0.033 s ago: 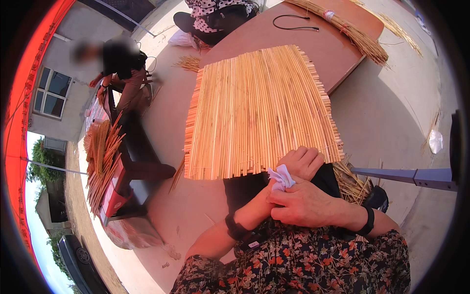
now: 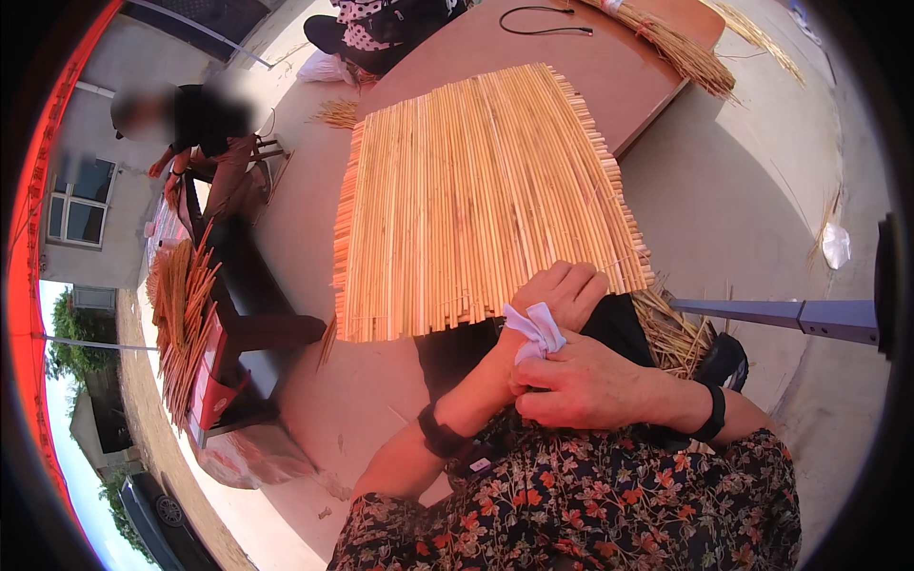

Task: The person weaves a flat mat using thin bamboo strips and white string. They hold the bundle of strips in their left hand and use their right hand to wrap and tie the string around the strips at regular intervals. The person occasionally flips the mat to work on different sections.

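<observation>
Across my lap, stretching away from me, lies a mat of straight straw-coloured stalks, laid side by side. My left hand is at its near right edge, back up, fingers curled with the tips hidden. A white cloth strip lies bunched and twisted at my left wrist; whether it goes all the way round is hidden. My right hand crosses over the left forearm and pinches the lower end of that strip between thumb and fingers.
A brown board lies beyond the mat, with a black cord and a stalk bundle on it. Loose stalks lie by my right knee. Left stands a bench with reddish stalks; a person works behind it. A metal bar juts in from the right.
The view has shifted, so the scene sits further left and slightly higher. The white cloth strip looks more twisted at the wrist, and my right hand still pinches it.
</observation>
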Motion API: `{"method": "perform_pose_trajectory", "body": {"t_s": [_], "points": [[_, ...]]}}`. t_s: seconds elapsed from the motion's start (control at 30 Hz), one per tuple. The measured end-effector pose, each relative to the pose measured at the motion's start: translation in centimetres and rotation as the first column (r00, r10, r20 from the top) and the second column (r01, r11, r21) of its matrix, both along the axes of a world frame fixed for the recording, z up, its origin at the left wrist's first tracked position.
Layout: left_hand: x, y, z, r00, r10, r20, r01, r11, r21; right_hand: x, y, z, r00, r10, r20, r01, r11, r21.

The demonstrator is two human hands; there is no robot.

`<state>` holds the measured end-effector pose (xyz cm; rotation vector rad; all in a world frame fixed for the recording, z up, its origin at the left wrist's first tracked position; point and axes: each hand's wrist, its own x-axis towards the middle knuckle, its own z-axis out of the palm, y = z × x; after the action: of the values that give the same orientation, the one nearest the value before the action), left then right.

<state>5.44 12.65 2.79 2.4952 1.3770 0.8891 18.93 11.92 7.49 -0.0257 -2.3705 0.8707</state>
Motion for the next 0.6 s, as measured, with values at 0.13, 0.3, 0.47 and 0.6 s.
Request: {"method": "perform_pose_trajectory", "body": {"t_s": [0.13, 0.3, 0.47, 0.6], "points": [[-1.0, -1.2, -0.4, 0.972, 0.111, 0.207, -0.082, 0.986, -0.144, 5.6, -1.8, -2.7, 0.906, -0.421, -0.053, 0.383, 0.865, -0.324], [-0.5, -1.5, -0.9, 0.99, 0.132, 0.049, -0.135, 0.988, 0.07, 9.3, -2.0, -6.8, 0.56, -0.789, 0.255, 0.472, 0.051, -0.88], [0.3, -0.8, -1.0, 0.975, 0.197, -0.103, -0.176, 0.967, 0.182, 9.5, -0.4, -9.1, 0.682, -0.683, 0.26, 0.237, -0.129, -0.963], [0.7, -0.6, -1.6, 0.966, 0.206, -0.156, -0.174, 0.964, 0.2, 8.7, 0.8, -9.7, 0.774, -0.605, 0.186, 0.15, -0.111, -0.983]]}}
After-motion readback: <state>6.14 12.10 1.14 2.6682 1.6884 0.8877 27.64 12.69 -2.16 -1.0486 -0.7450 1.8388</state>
